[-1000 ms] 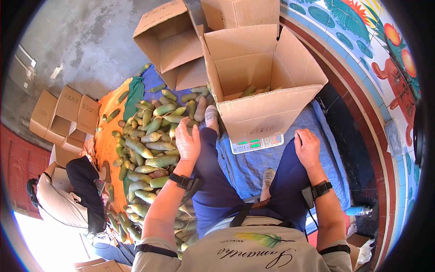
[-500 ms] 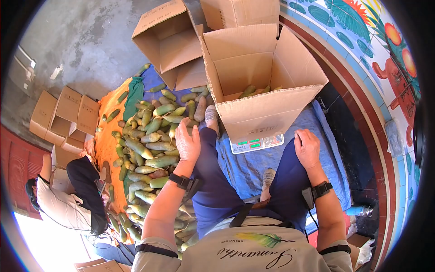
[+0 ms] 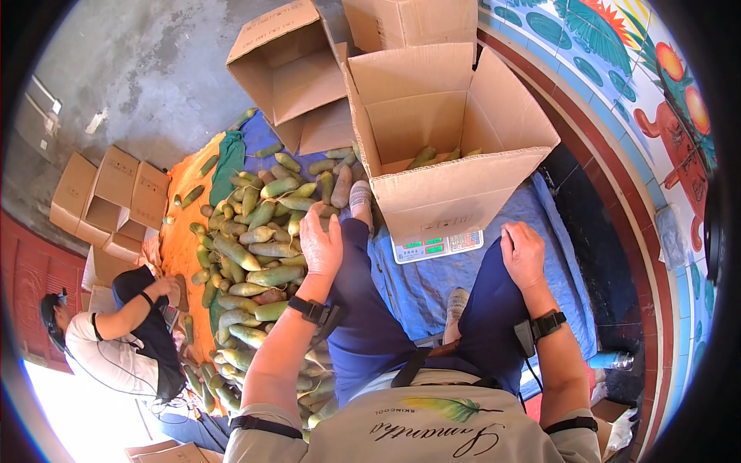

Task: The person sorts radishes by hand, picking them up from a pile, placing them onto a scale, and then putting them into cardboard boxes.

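Note:
My left hand (image 3: 320,245) rests by my left knee, empty, with its fingers loosely bent and somewhat apart. On my right knee lies my right hand (image 3: 525,251), its fingers curled in together and nothing visible in them. Between and beyond my hands, a tall open cardboard box (image 3: 451,193) stands on a white scale (image 3: 438,245) with green lit digits. A few green radishes (image 3: 423,157) show at the bottom of the box. A large pile of green radishes (image 3: 247,289) spreads to the left of my left leg.
Empty open boxes (image 3: 289,65) lie behind the pile, and more cartons (image 3: 116,193) are stacked at the far left. A co-worker (image 3: 116,339) sits at the lower left. Blue sheeting (image 3: 540,255) covers the floor beneath the scale. A painted wall (image 3: 617,85) runs along the right.
The co-worker has raised a forearm over the knees and leans slightly differently. My hands, the box and the scale show almost no movement.

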Available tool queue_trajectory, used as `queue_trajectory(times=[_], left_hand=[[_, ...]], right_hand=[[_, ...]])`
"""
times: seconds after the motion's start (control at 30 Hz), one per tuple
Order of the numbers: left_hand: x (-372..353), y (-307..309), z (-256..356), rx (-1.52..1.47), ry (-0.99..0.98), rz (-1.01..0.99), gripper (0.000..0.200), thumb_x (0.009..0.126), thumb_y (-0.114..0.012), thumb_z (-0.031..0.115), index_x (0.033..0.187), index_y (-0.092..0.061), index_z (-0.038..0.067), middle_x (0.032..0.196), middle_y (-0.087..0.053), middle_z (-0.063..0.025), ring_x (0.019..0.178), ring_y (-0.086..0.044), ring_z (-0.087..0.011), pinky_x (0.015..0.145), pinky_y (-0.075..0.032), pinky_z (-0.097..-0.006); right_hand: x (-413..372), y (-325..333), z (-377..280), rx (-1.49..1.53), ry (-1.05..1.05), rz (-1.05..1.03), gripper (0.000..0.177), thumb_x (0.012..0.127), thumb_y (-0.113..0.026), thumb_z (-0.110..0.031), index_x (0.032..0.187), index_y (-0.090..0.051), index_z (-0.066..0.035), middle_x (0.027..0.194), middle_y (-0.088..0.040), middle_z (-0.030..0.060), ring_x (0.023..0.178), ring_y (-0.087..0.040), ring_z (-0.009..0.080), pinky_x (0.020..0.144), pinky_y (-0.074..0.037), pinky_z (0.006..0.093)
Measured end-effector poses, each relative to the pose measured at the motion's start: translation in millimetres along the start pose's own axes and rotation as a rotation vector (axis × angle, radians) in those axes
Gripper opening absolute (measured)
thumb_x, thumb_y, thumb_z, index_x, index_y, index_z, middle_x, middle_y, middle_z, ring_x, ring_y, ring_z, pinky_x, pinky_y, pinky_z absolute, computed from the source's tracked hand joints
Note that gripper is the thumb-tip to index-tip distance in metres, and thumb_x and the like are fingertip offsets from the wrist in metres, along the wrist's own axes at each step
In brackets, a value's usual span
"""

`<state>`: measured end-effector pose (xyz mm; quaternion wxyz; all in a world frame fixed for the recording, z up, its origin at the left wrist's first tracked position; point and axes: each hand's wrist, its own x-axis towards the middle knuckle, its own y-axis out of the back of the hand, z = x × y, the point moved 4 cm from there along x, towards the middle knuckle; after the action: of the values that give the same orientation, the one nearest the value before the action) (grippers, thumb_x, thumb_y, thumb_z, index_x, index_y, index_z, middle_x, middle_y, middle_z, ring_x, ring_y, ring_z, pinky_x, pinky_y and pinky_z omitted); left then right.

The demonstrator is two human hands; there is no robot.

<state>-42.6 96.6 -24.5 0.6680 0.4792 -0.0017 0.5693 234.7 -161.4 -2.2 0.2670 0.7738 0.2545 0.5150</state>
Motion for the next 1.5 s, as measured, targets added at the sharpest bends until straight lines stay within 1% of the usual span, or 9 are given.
queue_trajectory(times=[0.73,0.93,1.03,1.1,1.17,1.23,1.3,1.37,1.5], left_hand=[[-2.1,-3.3,-1.7,0.037,-0.037,0.017,0.036,0.089,-0.057,0.018,0.119,-0.052,-0.001,0.104,-0.059,-0.0208,0.099,-0.052,-0.0386,0.087,-0.041,-0.0464],[-3.3,-5.4,1.4,0.064,-0.050,0.022,0.036,0.089,-0.058,0.019,0.118,-0.053,-0.001,0.103,-0.058,-0.0213,0.097,-0.052,-0.0388,0.086,-0.041,-0.0465],[-3.2,-5.8,0.5,0.058,-0.072,0.018,0.036,0.089,-0.058,0.019,0.118,-0.053,-0.001,0.103,-0.058,-0.0215,0.098,-0.052,-0.0389,0.086,-0.042,-0.0466],[-3.0,-7.3,-0.5,0.071,-0.076,0.021,0.036,0.088,-0.058,0.019,0.118,-0.053,-0.001,0.104,-0.059,-0.0214,0.098,-0.052,-0.0389,0.086,-0.042,-0.0467],[-4.1,-7.2,-0.3,0.086,-0.077,0.025,0.036,0.088,-0.058,0.019,0.118,-0.053,-0.001,0.104,-0.059,-0.0213,0.099,-0.052,-0.0390,0.086,-0.042,-0.0467],[-3.8,-6.4,1.0,0.086,-0.093,0.023,0.036,0.088,-0.058,0.019,0.118,-0.053,-0.001,0.104,-0.059,-0.0210,0.099,-0.052,-0.0390,0.087,-0.042,-0.0468],[-4.7,-7.8,-1.5,0.091,-0.089,0.024,0.036,0.088,-0.058,0.019,0.118,-0.053,-0.001,0.104,-0.059,-0.0210,0.099,-0.052,-0.0390,0.087,-0.042,-0.0468],[-5.7,-7.8,-3.7,0.099,-0.087,0.021,0.036,0.088,-0.058,0.019,0.118,-0.053,-0.001,0.104,-0.059,-0.0210,0.099,-0.053,-0.0390,0.087,-0.042,-0.0468],[-5.6,-6.5,-3.4,0.108,-0.086,0.015,0.037,0.089,-0.058,0.020,0.118,-0.053,-0.001,0.103,-0.059,-0.0212,0.099,-0.053,-0.0390,0.087,-0.042,-0.0467]], right_hand=[[0.5,2.0,-1.3,0.016,-0.006,0.006,0.013,0.075,-0.064,0.001,0.087,-0.060,-0.002,0.076,-0.059,0.0134,0.066,-0.058,0.0331,0.061,-0.047,0.0418],[17.1,21.4,-27.8,0.217,-0.049,0.021,0.013,0.078,-0.062,0.001,0.091,-0.061,-0.001,0.075,-0.058,0.0138,0.065,-0.057,0.0331,0.059,-0.045,0.0397],[44.2,64.3,-79.0,0.272,0.011,0.101,0.012,0.079,-0.062,0.002,0.091,-0.062,-0.002,0.074,-0.059,0.0115,0.062,-0.056,0.0314,0.058,-0.044,0.0380],[62.4,102.7,-119.2,0.303,0.240,0.186,0.019,0.074,-0.065,0.002,0.092,-0.062,-0.004,0.075,-0.059,0.0098,0.060,-0.055,0.0277,0.056,-0.042,0.0363],[79.4,139.9,-149.5,0.311,0.393,0.019,0.030,0.067,-0.068,0.001,0.094,-0.063,-0.009,0.079,-0.061,0.0091,0.060,-0.056,0.0237,0.053,-0.042,0.0349],[83.5,162.0,-166.0,0.460,0.553,0.087,0.032,0.061,-0.072,-0.004,0.090,-0.066,-0.014,0.088,-0.065,0.0074,0.067,-0.061,0.0226,0.055,-0.045,0.0336],[84.4,176.7,-182.0,0.467,0.625,0.162,0.027,0.063,-0.073,-0.007,0.089,-0.066,-0.011,0.088,-0.065,0.0086,0.067,-0.062,0.0224,0.056,-0.046,0.0330],[82.0,187.7,-192.4,0.311,0.444,-0.038,0.012,0.095,-0.055,-0.024,0.104,-0.055,-0.017,0.080,-0.061,0.0012,0.063,-0.053,0.0150,0.058,-0.039,0.0309],[80.9,198.6,-196.8,0.285,0.374,0.003,0.023,0.095,-0.055,-0.036,0.089,-0.055,-0.013,0.070,-0.059,-0.0024,0.056,-0.044,0.0102,0.056,-0.036,0.0261]])
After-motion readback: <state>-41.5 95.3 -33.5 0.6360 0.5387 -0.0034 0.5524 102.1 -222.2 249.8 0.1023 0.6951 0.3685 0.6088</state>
